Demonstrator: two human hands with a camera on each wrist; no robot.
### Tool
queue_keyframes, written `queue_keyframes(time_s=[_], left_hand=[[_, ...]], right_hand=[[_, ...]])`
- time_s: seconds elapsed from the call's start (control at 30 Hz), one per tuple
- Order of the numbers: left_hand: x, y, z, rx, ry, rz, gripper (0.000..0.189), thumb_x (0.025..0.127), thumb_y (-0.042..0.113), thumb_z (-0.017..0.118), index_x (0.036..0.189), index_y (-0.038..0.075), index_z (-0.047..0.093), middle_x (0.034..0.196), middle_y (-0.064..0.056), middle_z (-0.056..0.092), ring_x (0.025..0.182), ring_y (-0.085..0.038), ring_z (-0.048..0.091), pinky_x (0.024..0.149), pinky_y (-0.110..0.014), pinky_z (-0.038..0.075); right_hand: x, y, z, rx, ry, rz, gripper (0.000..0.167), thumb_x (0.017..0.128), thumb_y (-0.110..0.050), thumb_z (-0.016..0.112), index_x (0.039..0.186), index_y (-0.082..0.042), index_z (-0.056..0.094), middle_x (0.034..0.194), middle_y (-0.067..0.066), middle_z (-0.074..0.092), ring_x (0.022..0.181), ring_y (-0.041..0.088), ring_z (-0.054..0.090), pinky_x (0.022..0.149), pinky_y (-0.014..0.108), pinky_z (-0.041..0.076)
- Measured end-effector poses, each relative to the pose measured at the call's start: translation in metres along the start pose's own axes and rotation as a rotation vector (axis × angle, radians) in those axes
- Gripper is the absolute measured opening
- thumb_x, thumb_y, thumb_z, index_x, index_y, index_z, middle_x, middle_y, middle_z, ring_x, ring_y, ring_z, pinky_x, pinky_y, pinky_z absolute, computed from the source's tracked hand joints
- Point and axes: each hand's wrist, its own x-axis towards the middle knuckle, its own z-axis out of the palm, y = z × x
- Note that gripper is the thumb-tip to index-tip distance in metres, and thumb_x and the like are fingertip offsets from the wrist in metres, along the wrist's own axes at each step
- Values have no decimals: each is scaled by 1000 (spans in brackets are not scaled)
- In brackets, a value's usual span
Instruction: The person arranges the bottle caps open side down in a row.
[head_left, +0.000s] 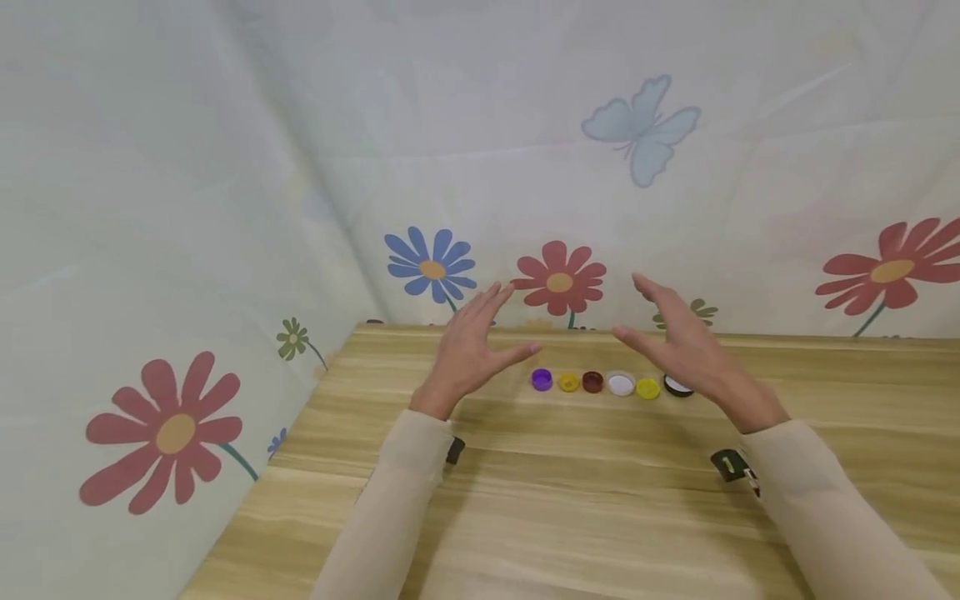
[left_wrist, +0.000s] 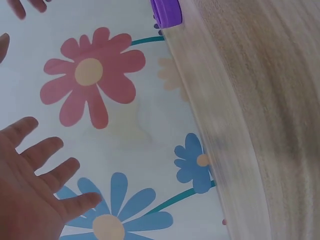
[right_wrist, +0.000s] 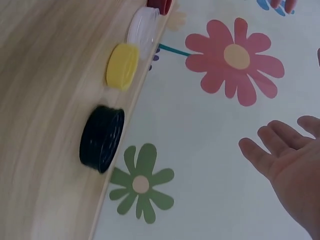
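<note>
My left hand point(head_left: 467, 350) hovers over the table, fingers straight and thumb spread, holding nothing. Facing it from the other side, my right hand point(head_left: 693, 354) is also raised, its thumb apart from its extended fingers. Between and below them runs a row of small round caps. A purple cap point(head_left: 542, 380) lies nearest the left hand, followed by an orange-yellow cap point(head_left: 568, 382), a dark red cap point(head_left: 592, 382), a whitish clear cap point(head_left: 620, 384) and a yellow cap point(head_left: 647, 389). At the right end a black cap point(right_wrist: 101, 139) is partly covered by the right hand in the head view.
The caps lie on a wood-grain table point(head_left: 585, 500), towards its back edge. Behind and to the left hangs a pale cloth point(head_left: 487, 125) printed with flowers and a butterfly. Dark straps with a small device point(head_left: 727, 465) show at the right wrist.
</note>
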Motion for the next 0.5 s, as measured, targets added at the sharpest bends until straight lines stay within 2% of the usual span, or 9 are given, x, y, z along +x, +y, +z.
queue_keyframes(time_s=[0.23, 0.5], left_hand=[[2, -2, 2, -104, -8, -2, 95, 90, 62, 77, 165, 19, 39, 172, -4, 31, 156, -32, 32, 122, -59, 28], [1, -8, 4, -218, -17, -36, 92, 89, 55, 82, 164, 20, 42, 168, -2, 40, 154, -28, 36, 122, -54, 32]], right_hand=[[7, -1, 13, 95, 17, -41, 78, 105, -27, 70, 165, 1, 28, 166, 26, 35, 151, 43, 34, 118, 62, 33], [19, -6, 24, 145, 41, -60, 69, 104, -19, 72, 161, 1, 37, 161, 25, 43, 147, 42, 43, 116, 60, 39]])
